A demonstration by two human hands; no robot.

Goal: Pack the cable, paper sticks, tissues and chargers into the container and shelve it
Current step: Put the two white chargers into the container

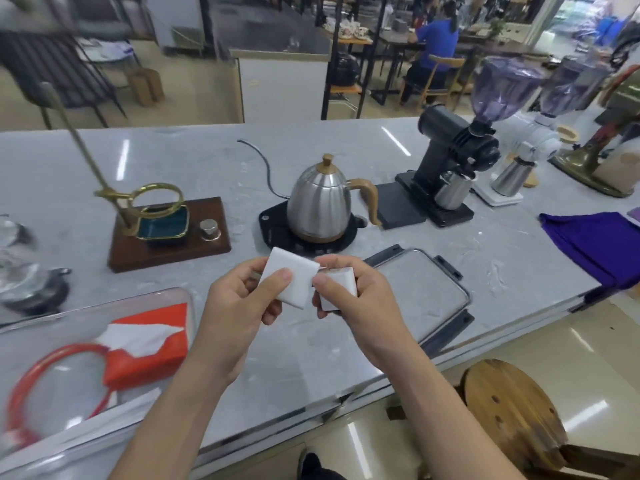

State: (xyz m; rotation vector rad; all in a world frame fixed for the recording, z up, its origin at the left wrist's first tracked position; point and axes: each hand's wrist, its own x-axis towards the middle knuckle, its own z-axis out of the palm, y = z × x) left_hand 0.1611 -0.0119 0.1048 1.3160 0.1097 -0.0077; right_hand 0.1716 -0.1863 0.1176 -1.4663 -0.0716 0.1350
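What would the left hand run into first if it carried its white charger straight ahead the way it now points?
Probably the black kettle base, with the steel kettle on it just beyond. The left hand holds its charger above the counter, so height is unclear and it might pass over the base.

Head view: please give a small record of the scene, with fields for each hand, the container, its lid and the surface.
left hand: grips a white charger
right hand: grips a second white charger
container: clear, holds red cable, red tissue pack, paper sticks
lid: lies flat on the counter, right of the hands
surface: grey marble counter
chargers: not yet in the container
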